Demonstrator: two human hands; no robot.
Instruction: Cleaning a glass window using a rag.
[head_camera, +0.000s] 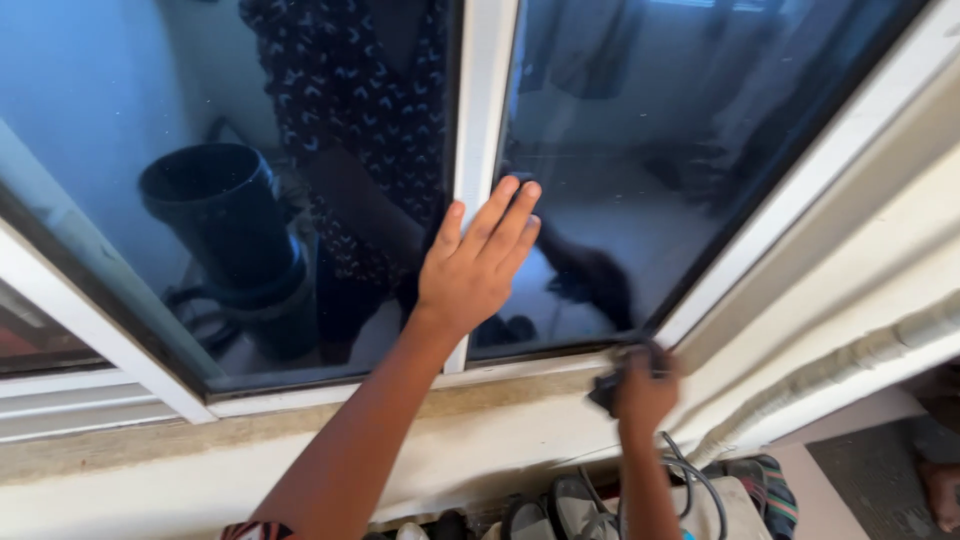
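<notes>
The left hand is lying flat and open in the middle of the frame, fingers stretched upward and slightly to the right, the palm pressing across the white centre mullion and onto the edge of the right-hand pane; it is gripping nothing. The right hand is sitting lower and further right, curled closed around a dark cloth, which is bunching out at its left side. That cloth is resting at the lower right corner of the right-hand pane, just where the glass is meeting the bottom rail of the white window frame and the sloping right jamb. So the glass is lying up and to the left of the cloth, between the two hands, with the pane's long side running diagonally toward the upper right of the frame. The right hand is the nearer one to that corner; the left is well apart from it, bracing. Below, along the bottom edge, sandals and grey cables are lying beneath a pale ledge, while a dark bin is showing through the left pane.
</notes>
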